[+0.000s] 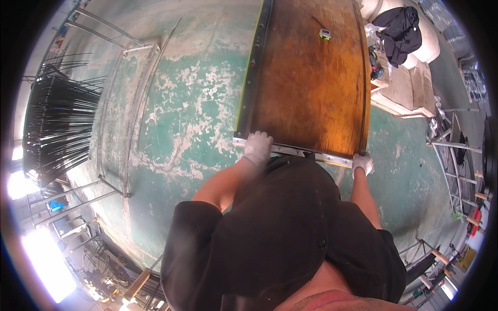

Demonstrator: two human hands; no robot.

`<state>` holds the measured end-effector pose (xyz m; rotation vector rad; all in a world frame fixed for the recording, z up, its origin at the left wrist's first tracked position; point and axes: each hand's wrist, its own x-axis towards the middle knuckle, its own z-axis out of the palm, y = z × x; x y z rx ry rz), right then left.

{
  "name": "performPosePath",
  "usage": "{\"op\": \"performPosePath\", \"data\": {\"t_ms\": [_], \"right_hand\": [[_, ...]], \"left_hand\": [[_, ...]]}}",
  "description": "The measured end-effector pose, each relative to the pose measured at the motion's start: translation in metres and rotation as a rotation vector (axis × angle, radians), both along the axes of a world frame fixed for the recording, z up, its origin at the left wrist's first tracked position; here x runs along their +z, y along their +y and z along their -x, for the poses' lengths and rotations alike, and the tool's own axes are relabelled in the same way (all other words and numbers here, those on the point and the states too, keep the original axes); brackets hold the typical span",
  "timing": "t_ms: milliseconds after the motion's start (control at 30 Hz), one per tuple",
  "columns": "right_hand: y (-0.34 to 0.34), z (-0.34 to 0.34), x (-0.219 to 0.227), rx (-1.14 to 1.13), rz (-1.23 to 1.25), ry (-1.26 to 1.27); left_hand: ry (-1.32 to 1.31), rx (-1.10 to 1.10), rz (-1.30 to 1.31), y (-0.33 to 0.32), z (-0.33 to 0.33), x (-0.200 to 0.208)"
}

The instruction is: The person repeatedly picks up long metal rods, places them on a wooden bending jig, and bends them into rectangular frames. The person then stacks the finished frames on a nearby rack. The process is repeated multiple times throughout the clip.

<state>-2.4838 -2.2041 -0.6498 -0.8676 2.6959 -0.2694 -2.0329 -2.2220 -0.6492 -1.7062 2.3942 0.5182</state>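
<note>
A long wooden worktable (306, 88) with a worn brown top stretches away in front of me. A light metal strip (311, 155) runs along its near edge, and a dark metal rail (255, 67) with a yellow-green outer line follows its left edge. My left hand (258, 147), in a pale glove, is closed over the near-left part of the metal strip with fingers bent. Gloved as well, my right hand (362, 163) wraps round the near-right corner of the table; its fingertips are partly hidden. Far up the tabletop lies a tape measure (324, 34).
A stack of thin black rods (62, 124) and a metal frame (127, 124) stand left on the worn green floor (192, 109). At right are a cushioned seat (402, 88) with a black jacket (399, 33), a power tool (374, 65) and a metal rack (454, 155).
</note>
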Motion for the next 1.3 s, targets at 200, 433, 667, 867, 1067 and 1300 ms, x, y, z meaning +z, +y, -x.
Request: {"op": "performPosePath", "data": {"t_ms": [200,433,667,867,1067,1300], "right_hand": [[-0.001,0.005,-0.002,0.02,-0.048,-0.007],[-0.001,0.006,-0.003,0.013,-0.041,-0.007],[-0.003,-0.006,0.007,0.019,-0.061,0.013],[-0.014,-0.002,0.006,0.053,-0.176,0.083],[-0.016,0.049,0.004,-0.12,0.243,-0.423],[-0.015,-0.08,0.236,0.334,1.006,-1.074]], "left_hand": [[0.008,0.004,0.003,0.002,-0.002,-0.001],[0.03,0.022,0.016,0.003,-0.002,-0.004],[0.033,0.067,0.002,0.004,-0.004,0.001],[0.056,0.079,0.008,0.002,-0.005,-0.001],[0.147,0.22,-0.072,-0.012,0.001,0.008],[1.18,0.39,-0.643,-0.084,0.032,0.079]]}}
